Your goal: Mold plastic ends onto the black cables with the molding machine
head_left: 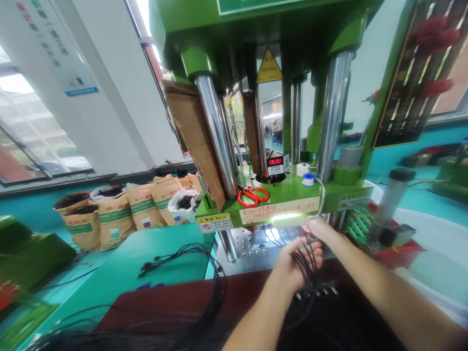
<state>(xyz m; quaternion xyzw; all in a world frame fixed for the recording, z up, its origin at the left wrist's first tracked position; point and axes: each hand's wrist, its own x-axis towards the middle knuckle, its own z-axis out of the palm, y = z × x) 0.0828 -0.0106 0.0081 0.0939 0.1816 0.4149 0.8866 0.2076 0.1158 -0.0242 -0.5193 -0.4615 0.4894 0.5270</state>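
My left hand (292, 265) is closed around several black cables (310, 278) that hang down over its palm in front of the green press (223, 212). Just beyond it, my right hand (317, 228) reaches under the front edge of the press, by the curved metal tube. Its fingers are blurred and partly hidden, so whether it grips anything cannot be made out. Beneath both hands lies the metal press bed (252, 248) with rows of holes. Another bundle of black cables (215, 292) drapes over the dark red board (157, 304) to the left.
Red-handled scissors (253, 196) and a blue-and-white spool (308, 180) rest on the press ledge. Steel columns (216, 136) flank the opening. Paper sacks (114, 219) of black material stand behind the teal table (164, 243). At right is a white round tub (435, 273).
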